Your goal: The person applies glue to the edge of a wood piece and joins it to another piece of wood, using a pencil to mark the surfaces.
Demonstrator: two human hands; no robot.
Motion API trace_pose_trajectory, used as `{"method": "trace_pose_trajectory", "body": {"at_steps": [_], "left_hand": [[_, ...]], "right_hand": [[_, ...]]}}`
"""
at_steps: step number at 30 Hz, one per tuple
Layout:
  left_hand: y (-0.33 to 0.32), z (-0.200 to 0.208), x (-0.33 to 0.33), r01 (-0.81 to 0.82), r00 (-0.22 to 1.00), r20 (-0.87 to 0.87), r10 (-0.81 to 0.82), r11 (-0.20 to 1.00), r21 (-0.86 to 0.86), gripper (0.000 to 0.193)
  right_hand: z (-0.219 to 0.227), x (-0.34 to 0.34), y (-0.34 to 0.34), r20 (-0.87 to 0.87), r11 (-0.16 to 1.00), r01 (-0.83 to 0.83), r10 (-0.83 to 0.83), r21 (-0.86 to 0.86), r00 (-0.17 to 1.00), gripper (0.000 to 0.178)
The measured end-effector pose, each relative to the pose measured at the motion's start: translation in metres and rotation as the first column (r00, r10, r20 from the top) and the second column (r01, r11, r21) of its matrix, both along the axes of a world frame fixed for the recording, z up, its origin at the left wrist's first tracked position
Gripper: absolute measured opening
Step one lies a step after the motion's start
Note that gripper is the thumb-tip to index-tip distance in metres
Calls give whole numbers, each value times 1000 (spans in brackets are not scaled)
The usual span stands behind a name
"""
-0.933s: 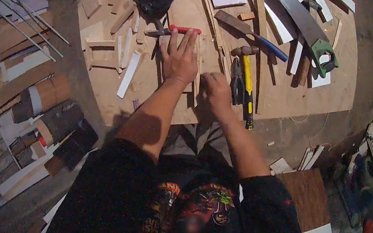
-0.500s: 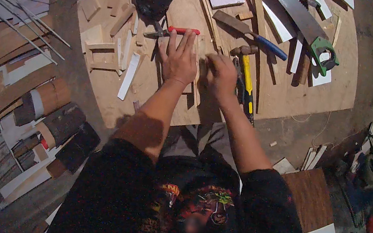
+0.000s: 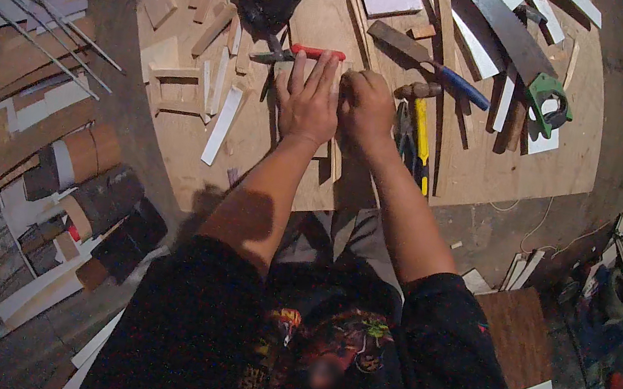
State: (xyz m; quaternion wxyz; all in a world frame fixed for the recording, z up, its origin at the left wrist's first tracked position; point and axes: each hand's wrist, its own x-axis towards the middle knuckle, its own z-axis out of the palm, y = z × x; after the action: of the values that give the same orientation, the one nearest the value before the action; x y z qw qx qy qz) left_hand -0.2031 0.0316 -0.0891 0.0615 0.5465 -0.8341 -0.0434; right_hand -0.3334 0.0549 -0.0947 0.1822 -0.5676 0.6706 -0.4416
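Closer to the left hand (image 3: pixel 308 106) than a moment earlier, the right hand (image 3: pixel 367 108) curls just beside it; what it grips, if anything, cannot be told. The left presses flat, fingertips at a red-handled tool (image 3: pixel 318 53) lying crosswise. Below and between them, a wood strip (image 3: pixel 335 164) runs lengthwise, near end toward the person. A yellow hammer (image 3: pixel 421 135) lies rightward.

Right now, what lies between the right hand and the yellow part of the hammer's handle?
In the head view, a pair of dark pliers lies on the board between the right hand and the hammer.
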Motion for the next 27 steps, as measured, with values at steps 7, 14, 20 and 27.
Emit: {"method": "trace_pose_trajectory", "body": {"at_steps": [7,14,20,27], "left_hand": [[0,-3,-1,-6,999,32,5,1000,22,68],[-1,-6,0,-8,998,57,8,1000,1,67],[0,-3,1,-9,999,39,9,1000,14,64],[-2,-6,0,-18,999,34,18,1000,18,63]], "right_hand": [[-6,-7,49,-17,974,-174,178,148,984,19],[6,1,138,78,951,-217,204,222,976,25],[20,-18,79,84,987,-79,68,141,994,30],[6,-10,-1,39,1000,-25,25,-8,999,22]]}}
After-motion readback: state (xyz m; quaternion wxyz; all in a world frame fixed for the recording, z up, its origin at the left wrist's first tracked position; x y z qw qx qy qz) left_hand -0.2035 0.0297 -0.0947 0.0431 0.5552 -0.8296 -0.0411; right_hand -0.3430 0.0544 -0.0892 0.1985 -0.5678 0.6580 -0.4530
